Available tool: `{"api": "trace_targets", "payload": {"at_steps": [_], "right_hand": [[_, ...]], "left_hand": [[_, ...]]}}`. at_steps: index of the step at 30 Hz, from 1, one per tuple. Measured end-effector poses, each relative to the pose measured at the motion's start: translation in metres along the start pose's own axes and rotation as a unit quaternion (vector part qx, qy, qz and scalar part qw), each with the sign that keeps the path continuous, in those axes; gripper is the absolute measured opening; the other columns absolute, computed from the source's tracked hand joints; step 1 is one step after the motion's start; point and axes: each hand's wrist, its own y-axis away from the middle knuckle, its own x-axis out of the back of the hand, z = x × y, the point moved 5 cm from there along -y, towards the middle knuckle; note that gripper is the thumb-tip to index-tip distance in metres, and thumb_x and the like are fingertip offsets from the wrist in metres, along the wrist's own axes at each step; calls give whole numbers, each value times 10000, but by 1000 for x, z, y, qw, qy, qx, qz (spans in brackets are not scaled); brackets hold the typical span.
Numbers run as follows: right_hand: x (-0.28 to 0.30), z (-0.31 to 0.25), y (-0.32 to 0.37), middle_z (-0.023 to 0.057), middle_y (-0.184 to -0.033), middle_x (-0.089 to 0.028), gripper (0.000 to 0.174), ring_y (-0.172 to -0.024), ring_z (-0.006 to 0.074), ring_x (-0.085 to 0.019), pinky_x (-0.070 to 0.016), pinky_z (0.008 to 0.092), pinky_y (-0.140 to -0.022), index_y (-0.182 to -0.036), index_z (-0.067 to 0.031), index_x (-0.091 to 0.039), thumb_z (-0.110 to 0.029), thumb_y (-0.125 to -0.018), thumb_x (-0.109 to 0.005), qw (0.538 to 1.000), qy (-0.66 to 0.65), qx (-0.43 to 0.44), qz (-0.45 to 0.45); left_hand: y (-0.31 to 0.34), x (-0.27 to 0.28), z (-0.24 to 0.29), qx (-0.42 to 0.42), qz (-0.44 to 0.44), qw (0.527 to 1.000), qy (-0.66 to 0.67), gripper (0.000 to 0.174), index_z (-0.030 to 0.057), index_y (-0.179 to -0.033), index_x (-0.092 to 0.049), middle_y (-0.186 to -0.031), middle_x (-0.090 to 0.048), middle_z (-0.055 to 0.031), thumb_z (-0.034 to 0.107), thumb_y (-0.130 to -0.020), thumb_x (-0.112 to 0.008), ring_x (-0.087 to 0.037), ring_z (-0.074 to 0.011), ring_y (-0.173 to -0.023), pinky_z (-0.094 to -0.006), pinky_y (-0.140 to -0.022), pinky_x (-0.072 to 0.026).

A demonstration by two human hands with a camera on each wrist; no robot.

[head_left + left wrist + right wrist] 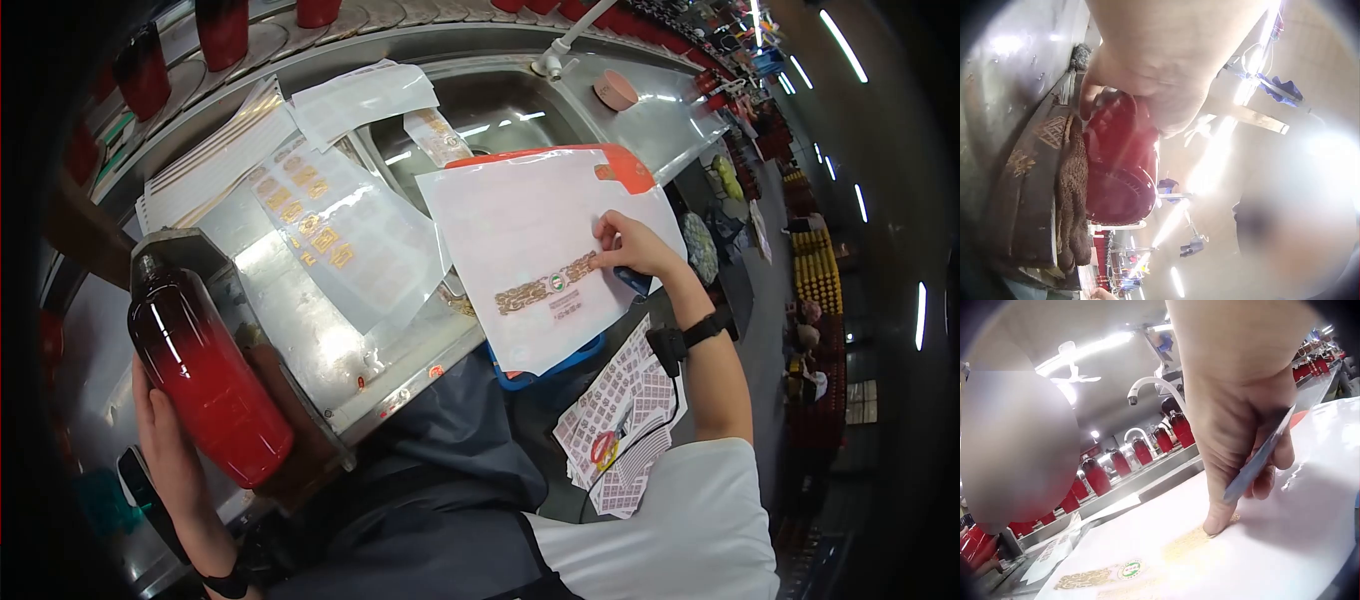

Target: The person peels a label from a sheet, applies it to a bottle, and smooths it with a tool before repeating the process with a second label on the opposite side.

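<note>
A red bottle with a dark neck (215, 375) lies tilted on a brown padded cradle, my left hand (170, 450) curled along its side. In the left wrist view the hand (1147, 81) grips the red bottle (1119, 162) above the brown padding (1074, 200). My right hand (640, 250) is over a white sheet (480, 220), thumb on the end of its gold ornamental band (545, 285). The right wrist view shows the thumb of this hand (1241, 437) against the gold print (1194, 544), and a flat blue-grey tool (1260, 459) held in the palm.
Sheets with gold characters (310, 220) and a stack of strips (220, 150) lie on the metal counter (300, 350). Behind are a sink (500, 110), a tap (550, 65) and a pink bowl (615, 90). Printed label sheets (620, 420) lie near my lap. Red bottles (222, 35) line the back.
</note>
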Motion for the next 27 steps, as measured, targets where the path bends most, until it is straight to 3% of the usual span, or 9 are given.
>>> {"api": "trace_targets", "payload": {"at_steps": [9,14,18,20,27], "right_hand": [[1,-15,-32,-1,-803,-544,440,-742,116,-546,-449,262,-673,-999,-81,-590,-202,-702,-890,997,-37,60,-35],[1,-47,-35,-14,-833,-532,451,-699,70,-521,-436,222,-650,-1145,-144,-619,-174,-757,-845,995,22,80,-57],[1,-53,-42,-18,-842,-546,405,-717,76,-534,-439,226,-657,-1133,-159,-671,-160,-761,-831,993,36,94,-66],[0,-60,-42,16,-875,-574,304,-766,150,-571,-477,290,-720,-1048,-170,-731,-158,-757,-816,988,41,140,-56],[-12,-88,-20,28,-975,-574,248,-771,181,-599,-501,307,-736,-998,-190,-763,-143,-757,-799,978,99,154,-96]], "left_hand": [[0,4,-8,8,22,1000,18,613,9,-1535,-302,-1500,-423,-144,379,-1061,-424,-450,-223,-1348,-362,-1119,-358],[0,3,-7,0,21,1000,15,614,15,-1535,-305,-1493,-430,-144,383,-1059,-427,-460,-224,-1339,-362,-1108,-374],[2,0,-7,4,15,999,30,619,13,-1535,-304,-1487,-436,-144,385,-1056,-429,-468,-225,-1330,-360,-1105,-378],[2,0,-7,8,21,999,36,622,12,-1534,-304,-1485,-438,-143,387,-1055,-430,-471,-224,-1327,-358,-1104,-380],[-1,6,-8,-3,15,1000,-1,641,9,-1527,-319,-1485,-440,-141,416,-1047,-438,-463,-219,-1334,-358,-1107,-367]]}}
